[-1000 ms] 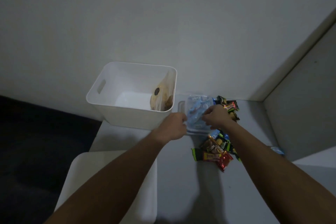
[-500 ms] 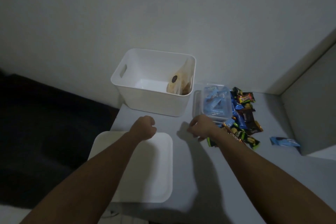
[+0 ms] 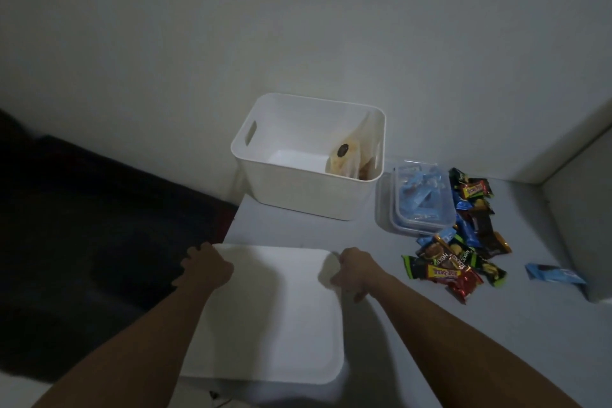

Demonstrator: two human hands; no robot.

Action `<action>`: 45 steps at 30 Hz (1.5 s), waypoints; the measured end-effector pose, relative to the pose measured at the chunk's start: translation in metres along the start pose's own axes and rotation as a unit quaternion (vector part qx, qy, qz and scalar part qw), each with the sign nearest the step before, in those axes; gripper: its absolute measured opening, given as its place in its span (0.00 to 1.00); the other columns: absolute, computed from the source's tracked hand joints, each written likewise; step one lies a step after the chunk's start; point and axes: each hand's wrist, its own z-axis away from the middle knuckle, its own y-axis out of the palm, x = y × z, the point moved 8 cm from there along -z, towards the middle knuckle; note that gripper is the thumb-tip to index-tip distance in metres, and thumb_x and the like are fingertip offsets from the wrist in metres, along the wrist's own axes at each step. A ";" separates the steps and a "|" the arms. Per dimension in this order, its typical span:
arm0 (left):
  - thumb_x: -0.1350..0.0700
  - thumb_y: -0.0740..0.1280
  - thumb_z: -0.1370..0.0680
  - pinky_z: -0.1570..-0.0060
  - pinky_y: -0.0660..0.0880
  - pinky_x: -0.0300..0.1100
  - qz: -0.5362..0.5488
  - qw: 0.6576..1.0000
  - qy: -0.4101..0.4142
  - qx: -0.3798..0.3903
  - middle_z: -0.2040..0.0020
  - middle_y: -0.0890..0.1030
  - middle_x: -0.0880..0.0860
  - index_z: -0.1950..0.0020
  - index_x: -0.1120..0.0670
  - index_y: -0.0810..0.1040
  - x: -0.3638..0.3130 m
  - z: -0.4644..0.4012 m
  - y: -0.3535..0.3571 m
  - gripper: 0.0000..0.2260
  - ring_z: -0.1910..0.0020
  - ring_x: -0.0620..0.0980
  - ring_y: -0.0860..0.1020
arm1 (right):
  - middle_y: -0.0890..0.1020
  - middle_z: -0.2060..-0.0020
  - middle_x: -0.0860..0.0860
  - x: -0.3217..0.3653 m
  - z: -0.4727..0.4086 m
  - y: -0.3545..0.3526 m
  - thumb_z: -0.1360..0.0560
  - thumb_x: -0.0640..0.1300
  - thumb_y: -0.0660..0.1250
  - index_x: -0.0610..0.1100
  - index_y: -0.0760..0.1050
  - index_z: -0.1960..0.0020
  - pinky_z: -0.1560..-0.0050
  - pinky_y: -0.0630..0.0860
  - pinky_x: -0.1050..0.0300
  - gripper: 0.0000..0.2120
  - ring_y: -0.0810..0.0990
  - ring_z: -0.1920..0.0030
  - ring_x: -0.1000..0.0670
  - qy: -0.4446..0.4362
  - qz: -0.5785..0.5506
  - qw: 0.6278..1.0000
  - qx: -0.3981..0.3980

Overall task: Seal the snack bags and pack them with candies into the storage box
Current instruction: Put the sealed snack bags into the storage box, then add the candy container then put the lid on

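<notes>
Box [image 3: 311, 175] open, one bag [image 3: 346, 159] inside; candies [image 3: 463, 252] unpacked. Left hand [image 3: 205, 267], right hand [image 3: 356, 270] grip lid [image 3: 271, 318] far corners. Lift level; leave off until packed.

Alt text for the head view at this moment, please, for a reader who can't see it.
Both hands, left hand and right hand, grip the far corners of a flat white lid on a grey table. Beyond stand an open white storage box holding a snack bag, a clear container, and loose candies.

Snack bag [image 3: 347, 159] contents — half hidden behind storage box [image 3: 298, 195] wall.
</notes>
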 end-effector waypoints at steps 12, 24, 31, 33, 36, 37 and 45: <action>0.52 0.64 0.24 0.43 0.75 0.51 0.052 0.998 -0.011 0.033 0.41 0.74 0.60 0.31 0.60 0.67 0.004 -0.011 0.006 0.24 0.44 0.59 0.75 | 0.75 0.37 0.39 -0.005 -0.012 0.004 0.28 0.41 0.71 0.35 0.69 0.33 0.48 0.80 0.46 0.26 0.77 0.40 0.39 -0.004 0.044 0.998 -0.043; 0.51 0.65 0.28 0.38 0.71 0.50 0.046 0.994 0.090 0.048 0.35 0.71 0.60 0.33 0.60 0.68 -0.059 -0.027 0.011 0.26 0.37 0.60 0.71 | 0.74 0.37 0.40 -0.032 -0.015 -0.043 0.28 0.38 0.69 0.38 0.70 0.32 0.52 0.77 0.52 0.25 0.76 0.39 0.40 0.008 -0.099 0.990 -0.096; 0.58 0.66 0.30 0.50 0.74 0.46 0.049 0.973 0.218 -0.060 0.51 0.78 0.61 0.57 0.61 0.73 -0.130 0.006 -0.001 0.07 0.45 0.62 0.76 | 0.83 0.54 0.39 -0.030 -0.001 -0.118 0.26 0.39 0.69 0.36 0.78 0.45 0.57 0.83 0.49 0.10 0.84 0.56 0.43 -0.021 -0.094 0.983 -0.156; 0.56 0.66 0.29 0.58 0.70 0.42 0.045 0.964 0.260 -0.013 0.58 0.77 0.59 0.66 0.59 0.71 -0.158 0.021 0.005 0.09 0.51 0.60 0.79 | 0.84 0.57 0.41 -0.035 0.003 -0.146 0.26 0.38 0.68 0.37 0.80 0.51 0.60 0.83 0.51 0.06 0.84 0.60 0.45 -0.018 -0.090 0.975 -0.200; 0.56 0.68 0.29 0.54 0.75 0.47 0.057 0.944 0.324 0.019 0.55 0.81 0.64 0.60 0.64 0.79 -0.204 0.053 0.010 0.11 0.51 0.62 0.80 | 0.84 0.62 0.41 -0.047 0.011 -0.189 0.26 0.37 0.65 0.36 0.80 0.58 0.59 0.83 0.49 0.07 0.84 0.62 0.43 -0.008 -0.054 0.954 -0.294; 0.56 0.68 0.28 0.50 0.76 0.47 0.062 0.937 0.342 0.032 0.52 0.82 0.62 0.55 0.64 0.82 -0.218 0.063 0.013 0.11 0.49 0.61 0.80 | 0.84 0.62 0.41 -0.052 0.014 -0.200 0.27 0.37 0.65 0.35 0.80 0.59 0.58 0.83 0.48 0.07 0.84 0.62 0.43 -0.004 -0.051 0.945 -0.324; 0.53 0.67 0.24 0.36 0.70 0.45 0.169 0.916 0.338 0.137 0.34 0.76 0.57 0.33 0.59 0.74 -0.296 0.107 0.038 0.21 0.37 0.56 0.75 | 0.77 0.54 0.45 -0.088 0.000 -0.225 0.25 0.44 0.68 0.37 0.74 0.41 0.55 0.75 0.54 0.16 0.77 0.55 0.46 0.017 -0.116 0.927 -0.357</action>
